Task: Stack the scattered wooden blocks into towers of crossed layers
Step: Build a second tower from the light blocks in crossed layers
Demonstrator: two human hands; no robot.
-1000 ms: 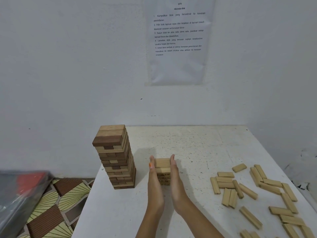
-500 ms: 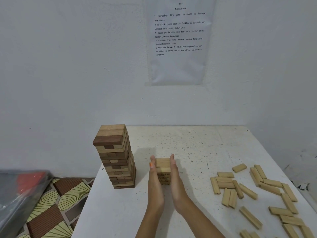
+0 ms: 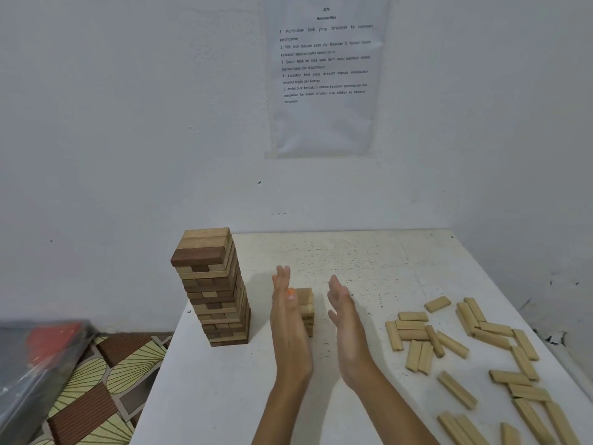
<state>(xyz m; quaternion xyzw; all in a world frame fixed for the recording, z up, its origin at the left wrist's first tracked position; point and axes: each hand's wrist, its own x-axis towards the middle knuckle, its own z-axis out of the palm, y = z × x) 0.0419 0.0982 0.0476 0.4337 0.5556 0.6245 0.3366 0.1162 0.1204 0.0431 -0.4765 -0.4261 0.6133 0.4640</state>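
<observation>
On the table [image 3: 369, 261], the short tower [image 3: 305, 303] stands just right of the tall tower [image 3: 213, 287]; loose blocks [image 3: 412, 334] lie scattered well to the right. At its left face, the left hand [image 3: 287, 319] has fingers straight and together (contact unclear). At its right, the right hand [image 3: 346, 319] has fingers straight and slightly parted, held clear of the blocks.

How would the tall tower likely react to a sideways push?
The tall tower is many layers high on a narrow base, so it would probably tip rather than slide. Its blocks look loosely stacked, so layers may shift apart. Near the table edge, pieces could fall off.
</observation>
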